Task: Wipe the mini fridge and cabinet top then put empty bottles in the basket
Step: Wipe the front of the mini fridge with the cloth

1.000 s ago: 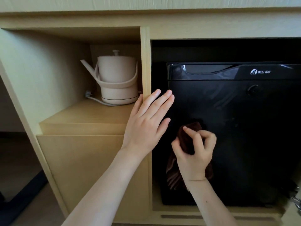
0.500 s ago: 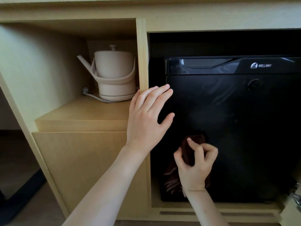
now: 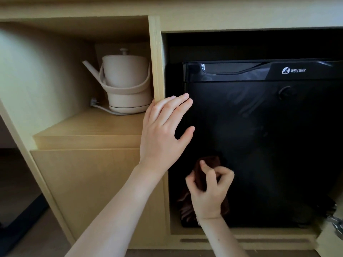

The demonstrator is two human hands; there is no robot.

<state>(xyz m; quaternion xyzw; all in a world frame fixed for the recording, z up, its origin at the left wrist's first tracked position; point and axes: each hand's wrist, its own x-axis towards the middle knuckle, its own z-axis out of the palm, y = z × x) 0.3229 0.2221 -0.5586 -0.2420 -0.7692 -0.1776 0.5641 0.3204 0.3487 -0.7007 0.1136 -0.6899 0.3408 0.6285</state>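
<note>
Low in the frame the right hand (image 3: 209,190) pinches a dark cloth (image 3: 202,175) against the fridge (image 3: 259,145) door while the left hand (image 3: 163,134), fingers spread, braces the divider (image 3: 156,58); flatter, overlapping strokes would clean better.

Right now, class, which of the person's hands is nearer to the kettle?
Left. The left hand rests on the wooden divider beside the kettle; the right hand is lower, holding a cloth against the fridge door.
</note>
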